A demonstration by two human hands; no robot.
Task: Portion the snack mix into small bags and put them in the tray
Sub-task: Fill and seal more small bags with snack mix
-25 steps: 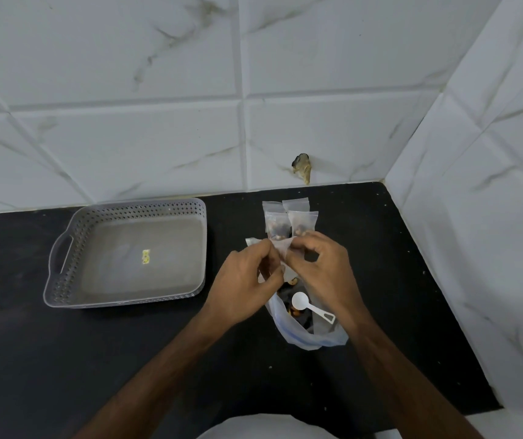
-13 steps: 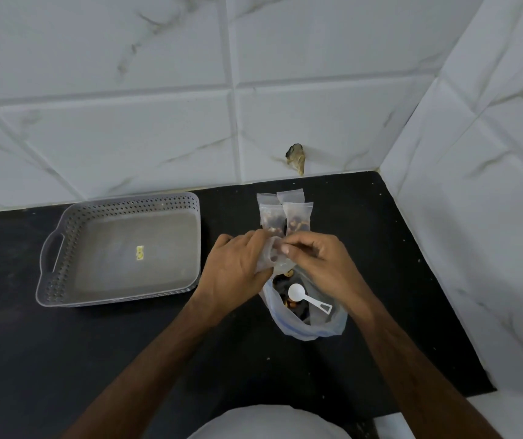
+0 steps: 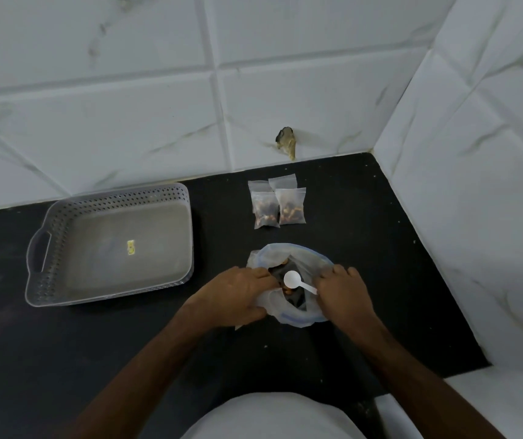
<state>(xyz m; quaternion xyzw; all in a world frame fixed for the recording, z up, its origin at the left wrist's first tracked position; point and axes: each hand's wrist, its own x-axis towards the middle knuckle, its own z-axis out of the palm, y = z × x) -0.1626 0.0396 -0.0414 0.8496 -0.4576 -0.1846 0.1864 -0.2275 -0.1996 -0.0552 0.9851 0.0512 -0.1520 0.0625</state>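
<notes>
Scooping step: left hand [image 3: 234, 296] gripping small bag, right hand [image 3: 342, 293] pinching spoon [image 3: 296, 280] handle; next needing loaded spoon tipped into bag mouth.

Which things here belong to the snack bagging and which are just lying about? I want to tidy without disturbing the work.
Part of the job:
big snack mix bag
white scoop
filled small bags
grey tray
left hand and right hand, both at the big bag

Just lying about:
yellow sticker in the tray
brown stub on the wall
</notes>
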